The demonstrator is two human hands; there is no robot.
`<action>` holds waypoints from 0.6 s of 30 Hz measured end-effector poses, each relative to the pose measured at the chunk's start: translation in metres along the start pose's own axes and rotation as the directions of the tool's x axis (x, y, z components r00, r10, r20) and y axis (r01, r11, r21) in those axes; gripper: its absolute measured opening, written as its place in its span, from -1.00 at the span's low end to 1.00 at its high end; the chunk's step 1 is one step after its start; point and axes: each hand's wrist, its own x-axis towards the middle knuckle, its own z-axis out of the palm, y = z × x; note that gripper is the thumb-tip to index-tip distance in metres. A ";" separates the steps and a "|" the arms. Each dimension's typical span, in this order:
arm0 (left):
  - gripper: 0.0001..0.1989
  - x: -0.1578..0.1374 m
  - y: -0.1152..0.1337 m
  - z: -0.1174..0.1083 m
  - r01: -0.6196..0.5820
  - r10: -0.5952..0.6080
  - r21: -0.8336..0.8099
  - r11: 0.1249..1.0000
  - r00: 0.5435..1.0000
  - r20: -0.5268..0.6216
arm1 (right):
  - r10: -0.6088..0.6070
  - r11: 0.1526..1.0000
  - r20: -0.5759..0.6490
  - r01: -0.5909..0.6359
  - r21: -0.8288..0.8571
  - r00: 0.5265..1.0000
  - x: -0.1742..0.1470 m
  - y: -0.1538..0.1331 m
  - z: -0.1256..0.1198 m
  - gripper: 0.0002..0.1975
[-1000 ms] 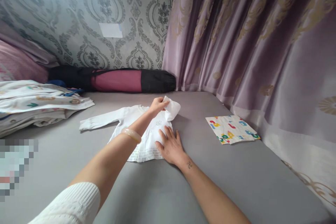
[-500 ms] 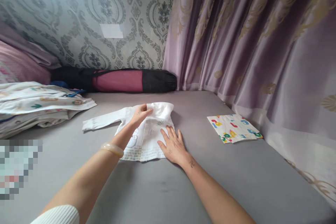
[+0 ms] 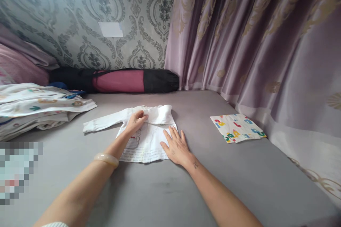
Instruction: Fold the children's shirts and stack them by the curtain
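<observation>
A small white long-sleeved shirt (image 3: 151, 143) lies spread on the grey bed sheet, with a line-drawn figure and rows of printed text on its front. Its left sleeve stretches out to the side, while the other is folded across the upper chest. My left hand (image 3: 136, 120), a pale bangle at the wrist, is closed with thumb and fingers pinching the folded sleeve near the collar. Flat on the shirt's right edge rests my right hand (image 3: 177, 147), fingers spread and holding nothing.
On the right lies a folded white cloth with colourful print (image 3: 238, 127). A pile of clothes (image 3: 39, 108) sits at the left, before a pink pillow (image 3: 21, 62). A black and maroon roll bag (image 3: 119, 81) runs along the wall; purple curtains (image 3: 213, 42) hang at the right.
My left hand has moved down and slightly left, drawing the sleeve lower and flatter across the chest. My right hand has stayed pressed on the shirt's edge.
</observation>
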 end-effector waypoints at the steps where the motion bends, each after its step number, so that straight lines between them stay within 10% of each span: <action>1: -0.75 -0.002 0.000 -0.001 -0.005 0.005 0.023 1.000 1.000 -0.009 | 0.000 1.000 0.002 0.000 0.000 1.000 0.000 0.000 0.000 -0.37; 12: -0.82 -0.011 -0.011 -0.002 0.038 -0.039 -0.011 0.999 0.984 -0.172 | -0.034 0.999 0.042 0.034 0.009 0.999 0.010 0.004 -0.021 -0.49; 18: -0.51 -0.014 -0.011 0.000 0.022 -0.022 -0.001 1.000 0.970 -0.243 | 0.081 0.996 -0.115 -0.084 -0.022 0.990 0.054 0.018 -0.033 -0.65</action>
